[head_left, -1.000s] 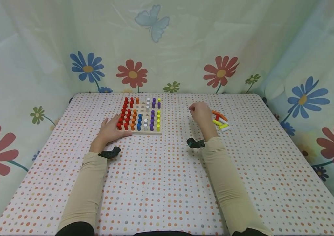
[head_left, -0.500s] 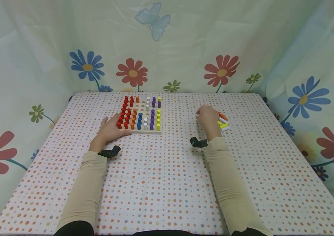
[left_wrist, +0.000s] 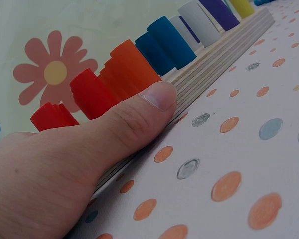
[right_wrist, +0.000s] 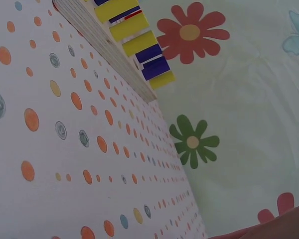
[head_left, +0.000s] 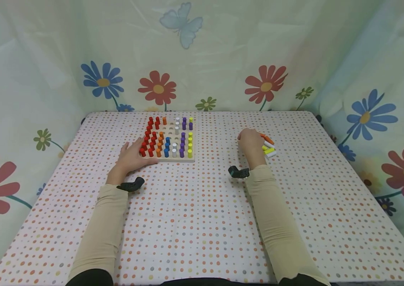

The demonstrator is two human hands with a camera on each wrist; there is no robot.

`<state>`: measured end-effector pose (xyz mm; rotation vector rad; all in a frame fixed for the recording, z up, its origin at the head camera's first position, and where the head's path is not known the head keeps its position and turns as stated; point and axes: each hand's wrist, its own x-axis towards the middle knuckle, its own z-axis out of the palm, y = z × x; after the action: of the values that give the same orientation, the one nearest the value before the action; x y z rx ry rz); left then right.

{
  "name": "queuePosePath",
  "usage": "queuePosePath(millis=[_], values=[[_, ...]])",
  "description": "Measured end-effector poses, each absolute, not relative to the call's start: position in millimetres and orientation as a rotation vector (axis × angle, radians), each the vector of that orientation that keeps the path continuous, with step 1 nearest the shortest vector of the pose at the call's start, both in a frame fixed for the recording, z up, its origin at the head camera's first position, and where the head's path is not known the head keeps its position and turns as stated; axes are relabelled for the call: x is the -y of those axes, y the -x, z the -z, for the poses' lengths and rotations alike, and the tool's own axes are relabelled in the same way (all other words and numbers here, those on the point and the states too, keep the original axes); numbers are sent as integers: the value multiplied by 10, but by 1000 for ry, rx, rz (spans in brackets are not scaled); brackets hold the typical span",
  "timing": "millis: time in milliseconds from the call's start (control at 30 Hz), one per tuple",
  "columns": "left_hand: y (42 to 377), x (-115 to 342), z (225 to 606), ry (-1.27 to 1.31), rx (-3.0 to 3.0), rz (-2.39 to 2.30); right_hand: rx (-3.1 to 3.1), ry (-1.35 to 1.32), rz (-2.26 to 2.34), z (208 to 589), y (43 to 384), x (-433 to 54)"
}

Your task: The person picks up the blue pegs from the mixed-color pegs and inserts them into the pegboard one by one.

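My left hand (head_left: 128, 157) rests at the near left corner of a wooden pegboard (head_left: 187, 160). Its thumb (left_wrist: 134, 114) lies straight along the board's front edge, beside red pegs (left_wrist: 92, 92) and orange pegs (left_wrist: 132, 64); the other fingers spread by the left side. Rows of upright red, orange, blue, white, purple and yellow pegs fill much of the board, with bare holes around its middle. My right hand (head_left: 251, 143), back upward and fingers bent downward, is at the left of a loose pile of pegs (head_left: 269, 150). Its fingertips are hidden, and I cannot tell whether they hold a peg.
The pile beside my right hand shows orange, white and yellow pegs lying flat. A dotted cloth (head_left: 202, 222) covers the table. A flowered curtain (head_left: 220, 47) hangs around the back and sides.
My right hand has moved right, to the peg pile, and now covers its left part, including the red peg seen there before. The left hand stays on the board.
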<state>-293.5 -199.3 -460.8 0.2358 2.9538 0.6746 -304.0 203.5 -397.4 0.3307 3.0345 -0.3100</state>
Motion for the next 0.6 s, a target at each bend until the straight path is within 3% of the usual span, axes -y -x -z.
queuePosePath(millis=[600], values=[[2916, 1986, 4580, -259, -2965, -702, -3042, -219, 305, 4033, 3039, -1892]])
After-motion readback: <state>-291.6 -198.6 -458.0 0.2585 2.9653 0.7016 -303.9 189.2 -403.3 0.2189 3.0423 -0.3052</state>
